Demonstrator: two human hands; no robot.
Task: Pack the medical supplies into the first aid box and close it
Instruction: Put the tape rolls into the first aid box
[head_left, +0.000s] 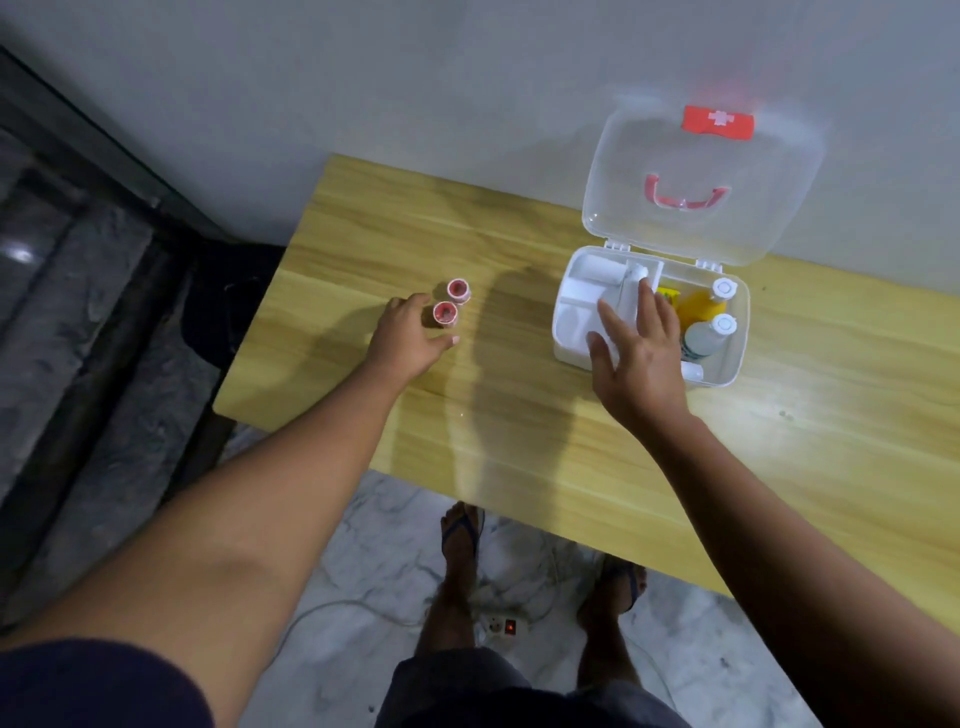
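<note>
Wood table (519, 441) against grey wall (363, 78), marble floor (374, 545) below

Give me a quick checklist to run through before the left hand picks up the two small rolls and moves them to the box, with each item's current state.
1. Box lid open, leaning back toward the wall: ok.
2. Two red-cored rolls within reach of the left hand, side by side on the table: ok.
3. Left hand free to grasp, fingers open, holding nothing: ok.
4. Path into the box clear: not ok, the right hand is spread over the white tray.
5. Free space for the rolls: cannot tell; bottles fill the right side and the hand covers part of the tray.
</note>
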